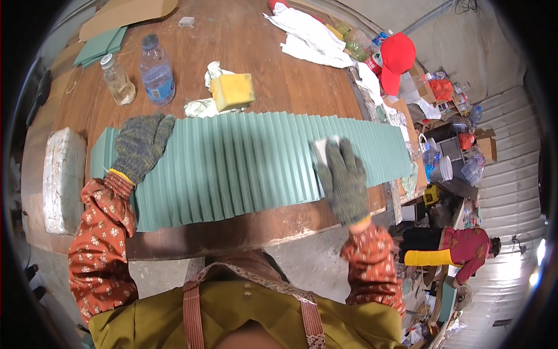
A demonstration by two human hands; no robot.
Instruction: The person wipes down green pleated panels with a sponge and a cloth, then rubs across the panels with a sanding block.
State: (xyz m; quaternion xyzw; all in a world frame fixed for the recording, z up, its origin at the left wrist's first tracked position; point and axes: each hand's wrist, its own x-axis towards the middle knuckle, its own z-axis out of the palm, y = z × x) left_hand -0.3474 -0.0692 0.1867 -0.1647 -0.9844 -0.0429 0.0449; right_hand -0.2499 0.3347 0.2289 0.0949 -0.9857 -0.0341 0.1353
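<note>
A long row of overlapping pale-green flat pieces [232, 168] is fanned out across the wooden table in front of me, their edges forming ridges. My left hand [142, 146], in a dark knitted glove, lies flat on the row's left end, fingers stretched over the pieces. Toward the right end, my gloved right hand [344, 180] presses a white pad or folded cloth [319, 152] against the ridges. Most of that white thing is hidden under the fingers, so its exact kind cannot be made out.
Beyond the row are a yellow sponge block [232, 91] on crumpled paper, a water bottle [157, 72] and a small glass jar [118, 81]. A white wrapped block [63, 180] stands at left. White cloth [308, 38] and a red cap [397, 61] lie far right. Another person [447, 247] works at right.
</note>
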